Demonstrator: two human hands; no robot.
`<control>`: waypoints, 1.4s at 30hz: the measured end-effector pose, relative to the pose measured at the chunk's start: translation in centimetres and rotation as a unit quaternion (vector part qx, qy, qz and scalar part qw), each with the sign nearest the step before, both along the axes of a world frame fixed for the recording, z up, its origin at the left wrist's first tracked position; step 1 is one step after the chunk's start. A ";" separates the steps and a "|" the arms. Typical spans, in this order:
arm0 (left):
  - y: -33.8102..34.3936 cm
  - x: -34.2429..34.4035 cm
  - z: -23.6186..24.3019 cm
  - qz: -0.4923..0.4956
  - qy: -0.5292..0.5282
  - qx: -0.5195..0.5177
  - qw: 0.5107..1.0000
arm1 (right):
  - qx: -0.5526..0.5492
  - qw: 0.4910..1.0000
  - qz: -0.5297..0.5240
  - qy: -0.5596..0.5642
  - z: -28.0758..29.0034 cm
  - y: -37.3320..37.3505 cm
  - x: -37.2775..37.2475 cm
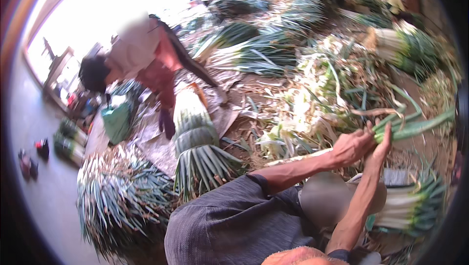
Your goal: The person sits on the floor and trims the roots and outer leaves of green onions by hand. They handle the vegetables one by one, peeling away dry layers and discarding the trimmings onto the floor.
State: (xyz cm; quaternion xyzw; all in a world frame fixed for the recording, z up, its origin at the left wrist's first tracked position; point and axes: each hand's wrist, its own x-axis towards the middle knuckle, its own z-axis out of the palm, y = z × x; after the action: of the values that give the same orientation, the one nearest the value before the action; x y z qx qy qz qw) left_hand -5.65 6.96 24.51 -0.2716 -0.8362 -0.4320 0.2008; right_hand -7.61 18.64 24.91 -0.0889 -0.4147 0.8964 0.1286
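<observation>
My left hand [351,147] and my right hand [382,143] are close together, both closed around the green leaves of one long leek [415,126] that points off to the right. My forearms reach up from the lower middle of the view. Just below my hands lies a bundle of leeks [413,207] with white stalks and green tops. A heap of stripped pale leaves and trimmings [312,103] is piled on the ground to the left of my hands.
Another person [141,59] bends over at the upper left, a hand by a tied upright leek bundle [195,135]. A large leek bundle [122,201] lies at the lower left. More bundles [405,47] lie at the back. A green bag [116,121] stands by the doorway.
</observation>
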 end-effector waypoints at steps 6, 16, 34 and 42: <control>-0.1 2.9 -3.0 0.046 0.030 0.049 0.997 | 0.021 0.994 -0.060 -0.084 -5.2 0.2 -0.7; -2.0 0.4 -8.7 0.050 -0.144 0.148 0.977 | 0.009 0.986 -0.095 -0.140 -6.3 -1.5 0.3; -8.8 3.1 -10.2 0.089 0.002 0.032 0.995 | -0.006 0.970 -0.224 -0.095 -6.9 1.2 0.7; -16.7 8.2 -12.9 0.057 -0.007 -0.266 0.962 | -0.008 0.964 -0.238 -0.119 -3.9 0.2 3.8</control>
State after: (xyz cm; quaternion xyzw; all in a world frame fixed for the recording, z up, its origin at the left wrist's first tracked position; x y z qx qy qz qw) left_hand 2.55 -9.78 11.64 -0.2643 -0.9365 -0.1832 0.1399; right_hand -3.78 18.86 20.96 -0.2925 -0.3863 0.8262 0.2875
